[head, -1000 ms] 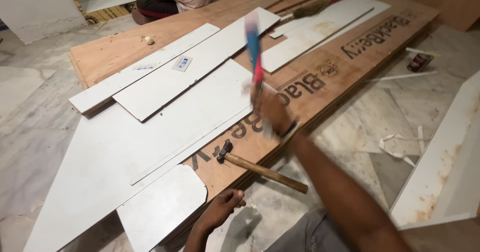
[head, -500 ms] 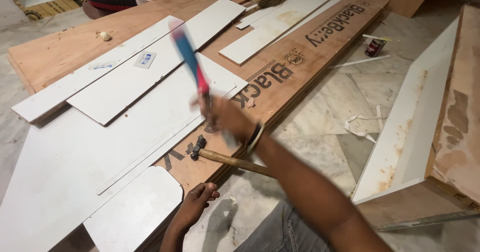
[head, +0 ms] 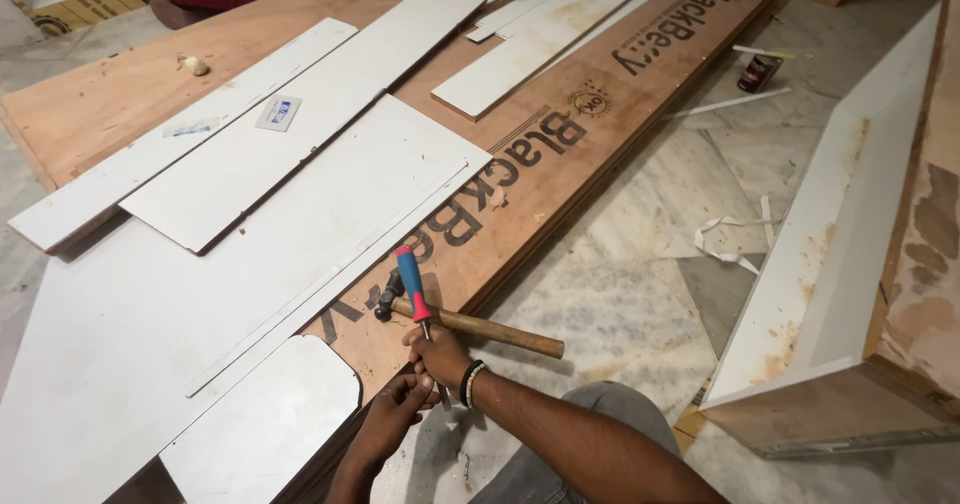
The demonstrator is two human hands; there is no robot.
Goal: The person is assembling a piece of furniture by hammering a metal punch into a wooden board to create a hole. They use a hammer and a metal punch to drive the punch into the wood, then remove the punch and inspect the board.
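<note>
My right hand (head: pixel 437 356) grips a tool with a blue and red handle (head: pixel 411 282). The handle points up and away from me, and the metal shaft runs down through my fist. My left hand (head: pixel 393 411) is just below, its fingers curled against the lower end of the shaft at the near edge of the brown plywood sheet (head: pixel 620 104). A wooden-handled hammer (head: pixel 478 327) lies flat on the plywood right behind my right hand, with its head to the left.
Several white laminate boards (head: pixel 300 144) lie over the plywood, and a rounded white offcut (head: pixel 265 419) sits by my left hand. A white-faced cabinet piece (head: pixel 840 254) stands at the right on the marble floor. Another person sits at the far top left.
My right hand has come down from mid-air over the plywood to its near edge, close to the hammer. The tool is now still, and my left hand has closed in on its lower end.
</note>
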